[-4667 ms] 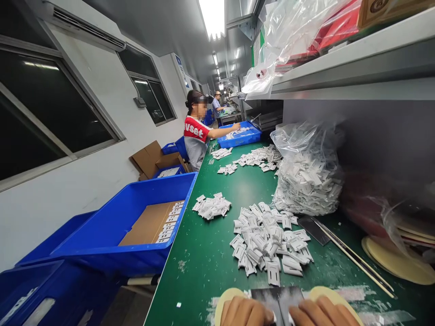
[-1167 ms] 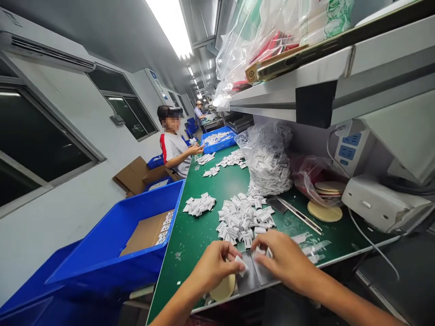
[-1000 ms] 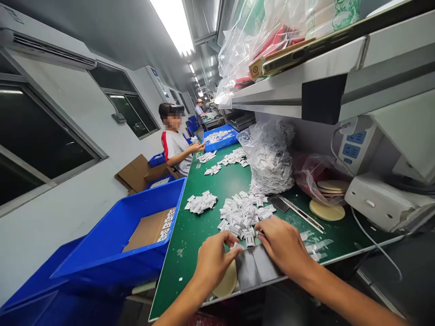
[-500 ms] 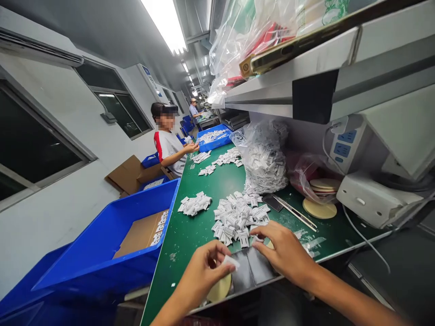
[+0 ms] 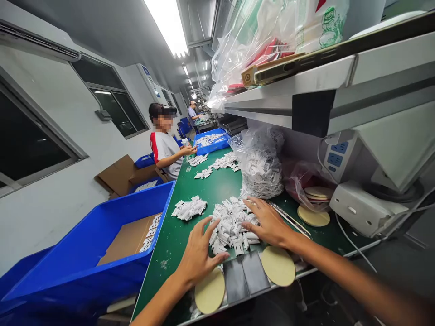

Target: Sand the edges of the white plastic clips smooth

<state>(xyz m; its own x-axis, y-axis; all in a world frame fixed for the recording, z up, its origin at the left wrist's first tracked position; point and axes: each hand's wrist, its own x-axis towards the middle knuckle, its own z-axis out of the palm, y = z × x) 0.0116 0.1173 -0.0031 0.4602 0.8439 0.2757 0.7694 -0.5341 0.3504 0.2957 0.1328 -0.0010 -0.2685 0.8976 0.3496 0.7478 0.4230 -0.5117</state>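
Left hand (image 5: 200,258), right hand (image 5: 268,224) forward, open, partly hiding white plastic pieces (image 5: 226,226)

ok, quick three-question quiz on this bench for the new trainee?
1. True or false: the co-worker sits on the same side of the green bench as the power strip.
2. What lies between the round cream pads? A. a blue crate B. two dark rectangular pads C. a power strip
3. Fill in: between the left hand and right hand, the ___ hand is nearer the clear bag of white plastic parts.

Key: 1 false; 2 B; 3 right.
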